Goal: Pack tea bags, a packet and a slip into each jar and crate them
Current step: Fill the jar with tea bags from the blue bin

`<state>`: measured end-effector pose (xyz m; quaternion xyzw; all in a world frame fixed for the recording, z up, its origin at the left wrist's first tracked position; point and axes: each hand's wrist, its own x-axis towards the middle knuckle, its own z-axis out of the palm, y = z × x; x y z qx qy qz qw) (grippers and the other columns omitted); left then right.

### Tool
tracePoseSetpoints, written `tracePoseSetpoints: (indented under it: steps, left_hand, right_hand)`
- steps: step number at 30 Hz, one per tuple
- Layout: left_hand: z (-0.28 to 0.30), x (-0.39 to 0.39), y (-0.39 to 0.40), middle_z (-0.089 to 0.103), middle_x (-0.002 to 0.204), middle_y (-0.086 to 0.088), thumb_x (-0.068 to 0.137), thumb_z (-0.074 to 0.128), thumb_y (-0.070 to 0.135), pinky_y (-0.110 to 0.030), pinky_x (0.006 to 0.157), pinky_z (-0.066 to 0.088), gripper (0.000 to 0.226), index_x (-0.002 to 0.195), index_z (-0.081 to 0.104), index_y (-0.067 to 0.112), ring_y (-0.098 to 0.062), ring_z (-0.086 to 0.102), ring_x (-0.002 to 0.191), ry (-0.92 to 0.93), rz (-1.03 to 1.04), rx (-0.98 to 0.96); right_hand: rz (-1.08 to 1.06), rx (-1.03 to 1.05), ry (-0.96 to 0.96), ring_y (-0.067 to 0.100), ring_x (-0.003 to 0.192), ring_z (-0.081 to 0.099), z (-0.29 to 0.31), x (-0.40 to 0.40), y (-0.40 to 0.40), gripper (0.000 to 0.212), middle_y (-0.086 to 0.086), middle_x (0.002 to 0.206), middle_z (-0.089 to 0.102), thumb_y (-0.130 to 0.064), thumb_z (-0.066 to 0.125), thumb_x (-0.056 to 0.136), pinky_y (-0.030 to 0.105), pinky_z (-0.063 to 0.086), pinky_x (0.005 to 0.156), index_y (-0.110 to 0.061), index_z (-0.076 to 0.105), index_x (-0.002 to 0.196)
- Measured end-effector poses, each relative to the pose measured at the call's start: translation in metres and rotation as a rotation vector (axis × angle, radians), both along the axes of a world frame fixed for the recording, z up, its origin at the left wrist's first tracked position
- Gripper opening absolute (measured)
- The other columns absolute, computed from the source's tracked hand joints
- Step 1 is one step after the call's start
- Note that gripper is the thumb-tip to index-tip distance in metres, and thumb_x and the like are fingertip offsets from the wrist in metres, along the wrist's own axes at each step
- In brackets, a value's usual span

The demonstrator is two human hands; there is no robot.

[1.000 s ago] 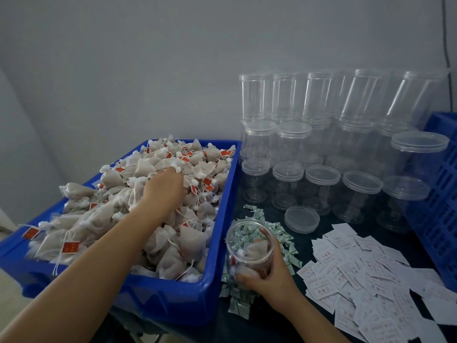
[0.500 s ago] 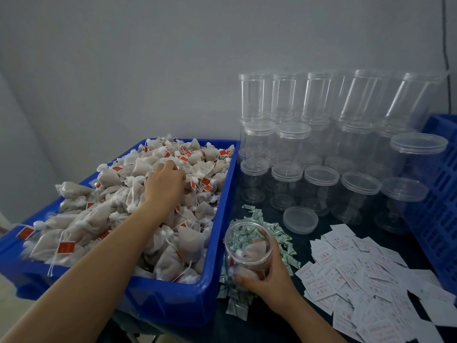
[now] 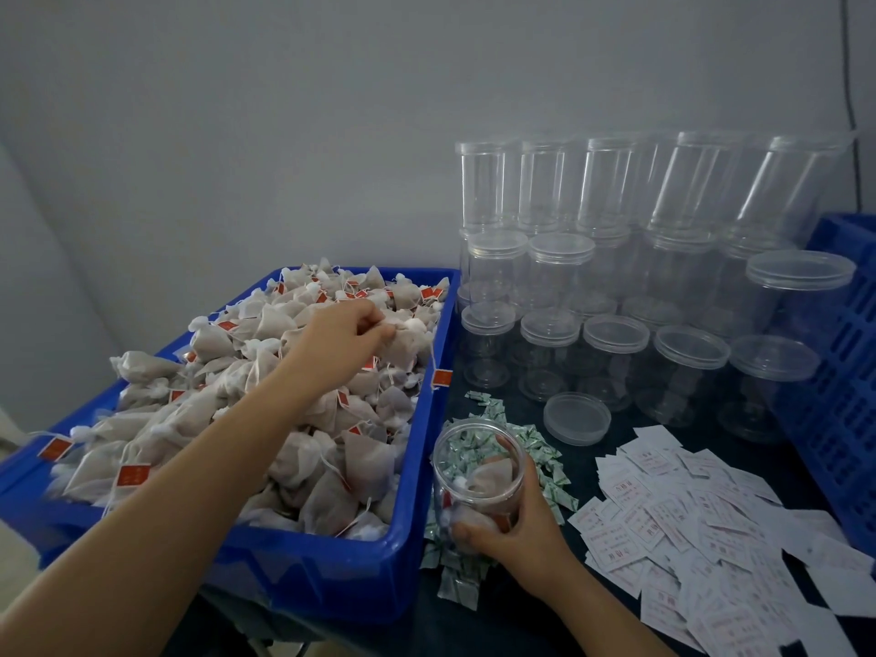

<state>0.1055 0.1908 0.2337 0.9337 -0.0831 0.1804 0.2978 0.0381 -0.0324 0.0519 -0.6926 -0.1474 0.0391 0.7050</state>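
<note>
Head view: tea bags [image 3: 265,400] in blue bin [image 3: 332,571].

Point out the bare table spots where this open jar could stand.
Little room: one dark strip between the loose lid, the green packets and the slips. Another between packets and lidded jars. The table's near edge is bare, beside the right hand.

Picking a tea bag while I steady the jar

My left hand [image 3: 348,331] pinches a tea bag [image 3: 407,341] above the heaped blue bin [image 3: 332,569] on the left. My right hand [image 3: 514,528] grips an open jar [image 3: 479,471] with a few bags inside, standing on green packets [image 3: 545,459]. White slips [image 3: 701,528] lie right; lidded empty jars [image 3: 616,286] are stacked far.
</note>
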Motion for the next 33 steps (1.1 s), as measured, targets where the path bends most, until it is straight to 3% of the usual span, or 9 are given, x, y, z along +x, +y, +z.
tracePoseSetpoints:
  steps: [7, 11, 15, 19, 23, 28, 33]
  left_hand:
    - [0.005, -0.025, -0.027, 0.068, 0.082, 0.005, 0.092, 0.059, 0.027, -0.017, 0.066, 0.055, 0.01, 0.09, 0.065, 0.018, -0.007, 0.065, 0.071, 0.064, -0.142, -0.062]
    - [0.008, -0.039, -0.04, 0.064, 0.082, 0.012, 0.091, 0.06, 0.027, -0.005, 0.063, 0.047, 0.009, 0.083, 0.058, 0.031, 0.001, 0.061, 0.072, 0.081, -0.242, 0.001]
    - [0.004, -0.048, -0.05, 0.062, 0.083, 0.016, 0.091, 0.059, 0.029, -0.008, 0.065, 0.046, 0.01, 0.083, 0.056, 0.034, 0.0, 0.059, 0.076, 0.113, -0.289, 0.085]
    - [-0.007, -0.053, -0.057, 0.058, 0.077, 0.018, 0.092, 0.057, 0.031, -0.007, 0.063, 0.04, 0.007, 0.086, 0.056, 0.031, 0.005, 0.054, 0.07, 0.12, -0.336, 0.233]
    - [-0.018, -0.055, -0.062, 0.058, 0.076, 0.013, 0.094, 0.055, 0.032, -0.01, 0.062, 0.037, 0.009, 0.088, 0.056, 0.025, -0.001, 0.053, 0.069, 0.116, -0.353, 0.335]
    - [-0.027, -0.059, -0.071, 0.066, 0.088, 0.003, 0.096, 0.05, 0.034, -0.033, 0.076, 0.051, 0.021, 0.097, 0.063, 0.018, -0.013, 0.06, 0.08, 0.086, -0.366, 0.445]
    - [-0.03, -0.06, -0.08, 0.066, 0.09, 0.003, 0.096, 0.05, 0.034, -0.038, 0.079, 0.052, 0.021, 0.096, 0.063, 0.018, -0.014, 0.06, 0.084, 0.135, -0.408, 0.514]
  right_hand:
    - [-0.003, 0.009, -0.004, 0.005, 0.115, 0.062, -0.001, 0.0, 0.0, 0.103, -0.006, 0.134, 0.053, -0.03, 0.097, 0.054, 0.026, 0.057, 0.083, -0.072, 0.037, 0.127]
    - [-0.008, 0.01, -0.019, 0.003, 0.116, 0.061, -0.002, 0.001, 0.0, 0.101, -0.012, 0.134, 0.053, -0.03, 0.095, 0.054, 0.023, 0.057, 0.082, -0.072, 0.037, 0.126]
    - [-0.03, -0.002, -0.029, -0.002, 0.109, 0.063, -0.003, 0.0, 0.0, 0.092, -0.029, 0.115, 0.061, -0.035, 0.093, 0.055, 0.015, 0.054, 0.077, -0.079, 0.038, 0.115]
    - [-0.019, 0.023, -0.059, 0.005, 0.114, 0.063, -0.002, 0.002, 0.001, 0.096, -0.024, 0.122, 0.061, -0.024, 0.093, 0.062, 0.02, 0.055, 0.082, -0.068, 0.039, 0.128]
    - [-0.025, 0.03, -0.081, 0.006, 0.112, 0.064, -0.001, 0.002, 0.003, 0.093, -0.023, 0.12, 0.063, -0.025, 0.092, 0.062, 0.02, 0.055, 0.081, -0.069, 0.041, 0.127]
    - [-0.02, 0.038, -0.093, 0.006, 0.117, 0.062, -0.001, 0.002, 0.002, 0.095, -0.022, 0.125, 0.061, -0.023, 0.091, 0.062, 0.016, 0.053, 0.084, -0.065, 0.04, 0.13]
    - [-0.009, 0.037, -0.101, 0.005, 0.119, 0.06, -0.001, 0.003, 0.002, 0.094, -0.022, 0.128, 0.06, -0.026, 0.091, 0.065, 0.014, 0.052, 0.086, -0.065, 0.038, 0.132]
